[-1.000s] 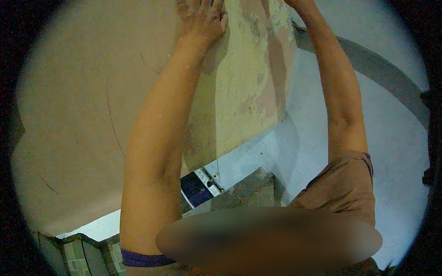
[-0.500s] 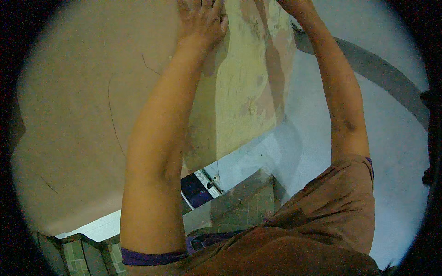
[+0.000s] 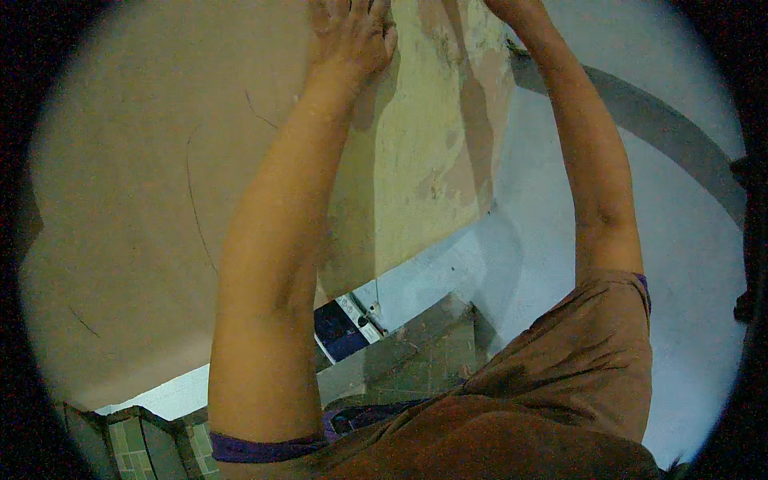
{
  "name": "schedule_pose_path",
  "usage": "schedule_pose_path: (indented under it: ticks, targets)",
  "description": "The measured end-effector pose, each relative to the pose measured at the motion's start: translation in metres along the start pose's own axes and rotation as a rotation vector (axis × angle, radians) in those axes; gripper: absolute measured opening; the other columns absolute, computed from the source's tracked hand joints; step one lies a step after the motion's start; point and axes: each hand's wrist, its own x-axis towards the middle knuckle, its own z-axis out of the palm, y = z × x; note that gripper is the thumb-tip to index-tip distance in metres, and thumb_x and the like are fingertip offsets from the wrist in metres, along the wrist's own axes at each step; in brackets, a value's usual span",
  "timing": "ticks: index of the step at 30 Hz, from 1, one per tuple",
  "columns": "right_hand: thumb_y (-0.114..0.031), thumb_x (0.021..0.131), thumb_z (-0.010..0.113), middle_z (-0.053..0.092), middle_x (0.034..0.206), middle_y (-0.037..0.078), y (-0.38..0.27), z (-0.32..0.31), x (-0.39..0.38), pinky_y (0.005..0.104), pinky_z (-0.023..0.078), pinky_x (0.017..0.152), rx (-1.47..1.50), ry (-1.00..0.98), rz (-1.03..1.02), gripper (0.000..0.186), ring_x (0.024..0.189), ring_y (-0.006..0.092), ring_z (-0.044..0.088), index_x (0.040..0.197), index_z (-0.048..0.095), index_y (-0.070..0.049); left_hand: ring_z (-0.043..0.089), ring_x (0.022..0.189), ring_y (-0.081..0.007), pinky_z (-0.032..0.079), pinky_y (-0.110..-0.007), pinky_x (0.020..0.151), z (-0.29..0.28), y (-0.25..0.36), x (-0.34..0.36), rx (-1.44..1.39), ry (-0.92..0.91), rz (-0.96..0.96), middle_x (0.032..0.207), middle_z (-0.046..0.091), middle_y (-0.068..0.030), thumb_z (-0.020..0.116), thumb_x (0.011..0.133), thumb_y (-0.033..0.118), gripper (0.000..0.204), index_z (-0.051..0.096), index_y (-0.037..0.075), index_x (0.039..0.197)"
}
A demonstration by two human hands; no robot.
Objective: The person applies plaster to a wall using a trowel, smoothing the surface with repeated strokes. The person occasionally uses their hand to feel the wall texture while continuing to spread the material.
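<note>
Overhead, the left hand (image 3: 350,36) lies flat and open against the wall (image 3: 120,200), palm pressed to the plaster with the fingers (image 3: 380,12) spread and running out past the top of the frame; it grips nothing. Across from it, the right hand (image 3: 502,6) is cut off at the top edge, so whether it is open, closed or holding something cannot be told; only the wrist and forearm show, reaching up beside the yellowish patch (image 3: 428,136) of the wall where the paint is worn and blotched. That patch sits between the two arms, just right of the left palm. The work in hand looks like feeling over or pressing on this high part of the wall, and any further move would call for steady footing and a firm reach. Far below, near the foot of the wall, lie a small dark blue box (image 3: 340,334) and grey-green tiled steps (image 3: 416,356).
</note>
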Motion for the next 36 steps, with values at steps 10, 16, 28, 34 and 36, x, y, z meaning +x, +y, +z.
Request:
schedule_pose_path:
  ticks: [10, 16, 28, 34, 36]
  targets:
    - [-0.023, 0.094, 0.062, 0.072, 0.112, 0.023, -0.004, 0.002, -0.006, 0.0431, 0.054, 0.09, 0.06, -0.03, 0.04, 0.033, 0.105, 0.0367, 0.069, 0.113, 0.069, 0.003, 0.008, 0.155, -0.0351, -0.006, -0.061, 0.122, -0.009, -0.002, 0.0, 0.087, -0.001, -0.014, 0.166, 0.017, -0.0165, 0.041, 0.103, 0.041, 0.063, 0.032, 0.006, 0.155]
    - [-0.023, 0.094, 0.062, 0.071, 0.114, 0.023, 0.0, 0.014, 0.016, 0.0458, 0.054, 0.092, 0.014, 0.078, -0.001, 0.032, 0.108, 0.0394, 0.068, 0.114, 0.069, 0.002, 0.011, 0.154, -0.0352, -0.005, -0.062, 0.122, -0.012, -0.002, 0.006, 0.068, -0.139, -0.04, 0.165, 0.019, -0.0168, 0.043, 0.102, 0.039, 0.061, 0.035, 0.007, 0.153]
    - [-0.025, 0.091, 0.066, 0.071, 0.114, 0.025, 0.003, 0.015, 0.01, 0.0454, 0.053, 0.09, 0.038, 0.057, -0.009, 0.036, 0.108, 0.0385, 0.068, 0.113, 0.069, 0.003, 0.013, 0.154, -0.0361, -0.004, -0.061, 0.123, -0.006, -0.004, 0.003, 0.096, -0.036, -0.016, 0.165, 0.02, -0.0179, 0.045, 0.101, 0.039, 0.063, 0.034, 0.006, 0.154]
    - [-0.026, 0.093, 0.065, 0.071, 0.116, 0.024, -0.009, 0.013, 0.033, 0.0442, 0.053, 0.091, 0.023, 0.011, 0.101, 0.038, 0.107, 0.0374, 0.068, 0.117, 0.068, 0.002, 0.014, 0.154, -0.0355, -0.004, -0.061, 0.123, -0.009, -0.009, 0.007, 0.07, -0.055, -0.034, 0.165, 0.02, -0.0178, 0.045, 0.101, 0.04, 0.064, 0.033, 0.006, 0.154]
    - [-0.027, 0.094, 0.065, 0.071, 0.117, 0.023, -0.006, 0.016, 0.013, 0.0443, 0.052, 0.091, 0.01, 0.018, 0.034, 0.037, 0.108, 0.0371, 0.068, 0.119, 0.068, 0.0, 0.014, 0.154, -0.0354, -0.004, -0.061, 0.123, -0.01, -0.008, 0.006, 0.06, -0.011, -0.028, 0.165, 0.02, -0.0175, 0.045, 0.101, 0.04, 0.064, 0.033, 0.005, 0.154]
